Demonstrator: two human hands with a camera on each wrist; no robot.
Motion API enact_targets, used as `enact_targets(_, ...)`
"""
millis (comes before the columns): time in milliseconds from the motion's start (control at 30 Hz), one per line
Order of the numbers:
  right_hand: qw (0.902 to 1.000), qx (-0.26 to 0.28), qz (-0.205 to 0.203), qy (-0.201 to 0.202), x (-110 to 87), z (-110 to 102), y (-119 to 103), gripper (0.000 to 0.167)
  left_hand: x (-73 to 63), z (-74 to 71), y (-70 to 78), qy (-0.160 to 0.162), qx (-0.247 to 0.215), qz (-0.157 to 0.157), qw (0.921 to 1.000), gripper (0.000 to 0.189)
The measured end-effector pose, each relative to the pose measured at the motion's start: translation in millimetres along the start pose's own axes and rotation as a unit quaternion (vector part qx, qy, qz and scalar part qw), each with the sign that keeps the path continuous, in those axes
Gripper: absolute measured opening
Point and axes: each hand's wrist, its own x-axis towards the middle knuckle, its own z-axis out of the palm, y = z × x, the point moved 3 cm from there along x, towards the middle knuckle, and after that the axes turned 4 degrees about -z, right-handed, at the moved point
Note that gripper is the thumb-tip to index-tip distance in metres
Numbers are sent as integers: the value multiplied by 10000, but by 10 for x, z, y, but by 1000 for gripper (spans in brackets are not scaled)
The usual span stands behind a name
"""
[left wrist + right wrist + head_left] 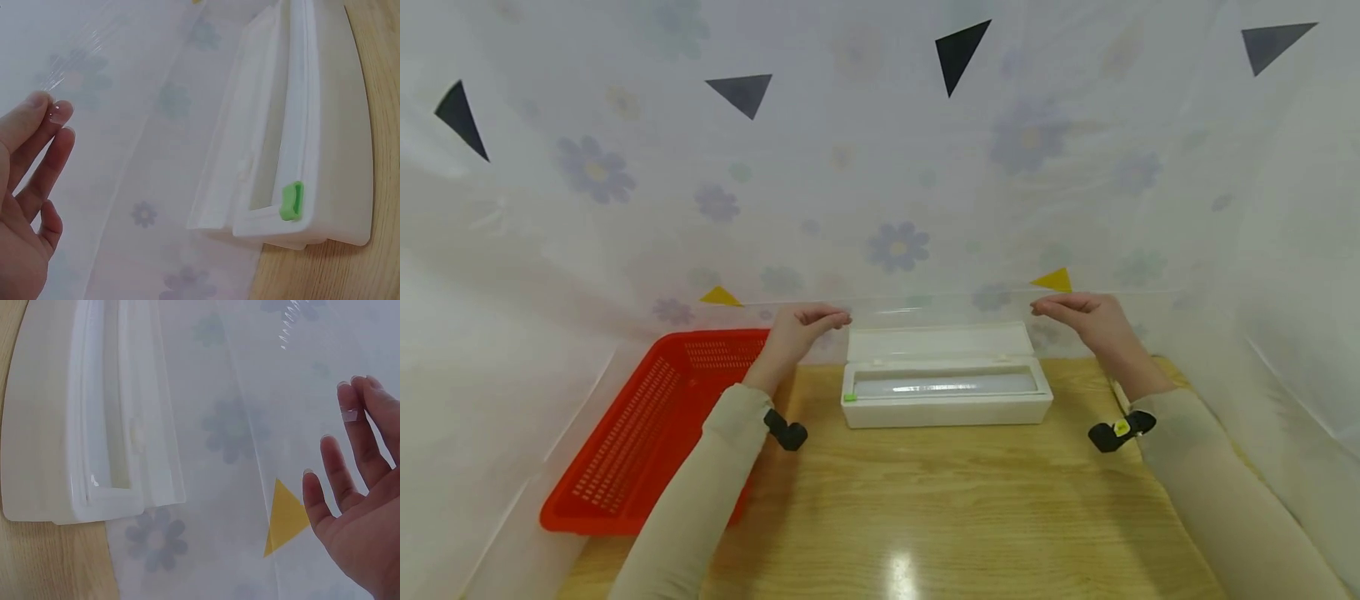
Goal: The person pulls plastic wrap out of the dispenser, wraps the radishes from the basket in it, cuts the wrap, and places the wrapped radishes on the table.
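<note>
Between both raised hands stretches a clear sheet of plastic wrap [910, 309], showing mainly as a shiny streak. My left hand [803, 333] pinches one end between thumb and index finger; in the left wrist view creases of the plastic wrap [78, 56] run up from the fingertips. The other end is pinched by my right hand [1093, 325], with a glossy bit over a finger in the right wrist view. Below and in front of me sits a white plastic wrap dispenser [947, 412], its lid [940, 342] raised, a roll [943, 384] inside. A green slider [292, 201] is at its left end.
A red perforated basket [655, 450] stands on the left of the wooden table [925, 508], partly behind my left forearm. A pale flower-printed curtain [880, 167] with black and yellow triangles hangs around the back and sides.
</note>
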Motion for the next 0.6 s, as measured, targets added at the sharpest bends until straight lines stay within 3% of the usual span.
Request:
enact_targets(333,9997,-92,-129,208,53,-32,-134,33,-13,-72,149,112,-181,484,9986,26)
enact_targets(600,9985,134,-282,440,41,-52,-272,31,-50,-115,295,161,-304,657,9972,27)
